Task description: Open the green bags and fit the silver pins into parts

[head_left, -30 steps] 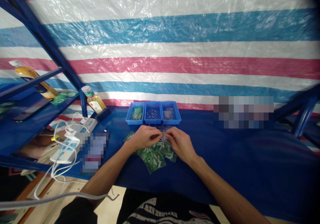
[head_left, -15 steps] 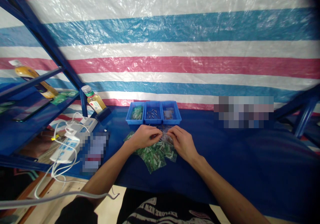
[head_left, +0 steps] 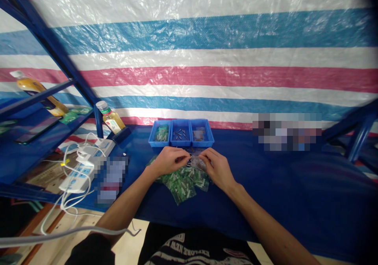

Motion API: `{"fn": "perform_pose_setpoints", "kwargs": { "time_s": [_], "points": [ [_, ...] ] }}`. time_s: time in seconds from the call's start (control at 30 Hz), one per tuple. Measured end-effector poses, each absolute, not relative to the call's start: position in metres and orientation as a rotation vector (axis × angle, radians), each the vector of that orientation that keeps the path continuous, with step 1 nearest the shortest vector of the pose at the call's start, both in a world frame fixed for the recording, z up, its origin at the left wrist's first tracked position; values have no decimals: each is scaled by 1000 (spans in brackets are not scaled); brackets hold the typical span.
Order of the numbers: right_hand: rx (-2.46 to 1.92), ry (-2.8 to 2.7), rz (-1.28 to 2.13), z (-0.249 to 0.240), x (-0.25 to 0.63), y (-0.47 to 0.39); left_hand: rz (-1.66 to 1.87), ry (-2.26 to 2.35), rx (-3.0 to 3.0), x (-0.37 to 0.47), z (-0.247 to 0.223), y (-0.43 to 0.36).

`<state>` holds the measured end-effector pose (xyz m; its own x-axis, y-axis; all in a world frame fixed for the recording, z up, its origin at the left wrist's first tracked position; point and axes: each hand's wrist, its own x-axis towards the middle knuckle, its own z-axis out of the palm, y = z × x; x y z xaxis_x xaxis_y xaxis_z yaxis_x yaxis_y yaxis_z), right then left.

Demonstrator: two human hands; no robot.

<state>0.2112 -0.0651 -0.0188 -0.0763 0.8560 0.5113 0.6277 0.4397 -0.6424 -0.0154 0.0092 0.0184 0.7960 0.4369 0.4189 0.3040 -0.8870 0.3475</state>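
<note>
My left hand [head_left: 169,160] is closed in a pinch beside a few thin dark pieces with pale ends; what sits between its fingertips is too small to make out. Facing it, my right hand [head_left: 217,167] has thumb and forefinger together on a small clear plastic bag [head_left: 197,162]. Under and in front of both hands lies a loose pile of green-printed packets [head_left: 181,184] with pale strips in them. Just beyond the hands, three blue bins stand side by side: green packets in the left bin [head_left: 160,143], thin dark pieces in the middle bin [head_left: 180,143], clear bags in the right bin [head_left: 203,143].
Left of my arm lie a blurred-out phone [head_left: 113,178] and white power strips [head_left: 76,176] with tangled cables. A drink bottle [head_left: 110,119] stands near the blue rack post [head_left: 85,89]. A pixelated patch covers something at the back right of the blue table [head_left: 283,186].
My right hand has shifted slightly to the right, and the clear bag shows more between the hands. My left hand has barely moved.
</note>
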Motion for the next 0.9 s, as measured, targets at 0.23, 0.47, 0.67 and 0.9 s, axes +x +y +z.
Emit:
{"fn": "perform_pose_setpoints", "kwargs": {
  "time_s": [0.23,0.47,0.67,0.9],
  "points": [
    [-1263,-1807,334,-15,209,-66,720,586,2732,-15,18,10],
    [-1258,-1787,362,-14,211,-67,698,575,2734,-15,18,10],
    [-1231,-1785,398,-13,209,-68,690,581,2719,-15,17,9],
    [-1203,-1809,408,-14,208,-68,671,586,2711,-15,17,9]
  ]
}}
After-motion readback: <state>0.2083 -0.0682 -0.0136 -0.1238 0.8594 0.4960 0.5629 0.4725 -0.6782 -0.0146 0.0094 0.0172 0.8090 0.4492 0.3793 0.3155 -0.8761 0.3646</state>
